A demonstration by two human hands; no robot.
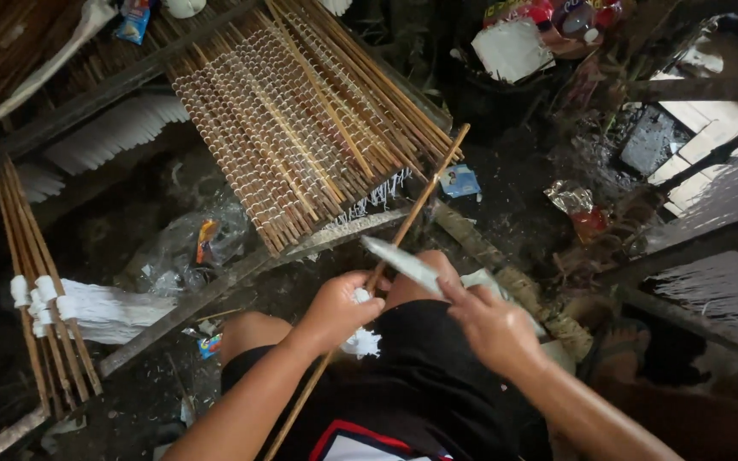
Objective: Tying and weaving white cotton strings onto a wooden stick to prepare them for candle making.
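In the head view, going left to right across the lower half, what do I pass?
Bundle of sticks with white wrapping → clear plastic bag → left hand gripping a long thin stick → right hand touching a pale strip → crumpled foil wrapper.

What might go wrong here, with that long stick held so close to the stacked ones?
1. The long stick in the left hand points at the stacked rack of wrapped sticks; a careless swing might knock it.
2. The pale strip pinched by the right hand looks thin and blurred, so it could tear or slip.
3. The white wad beside the left hand sits loosely on the lap and may drop onto the dirty ground.
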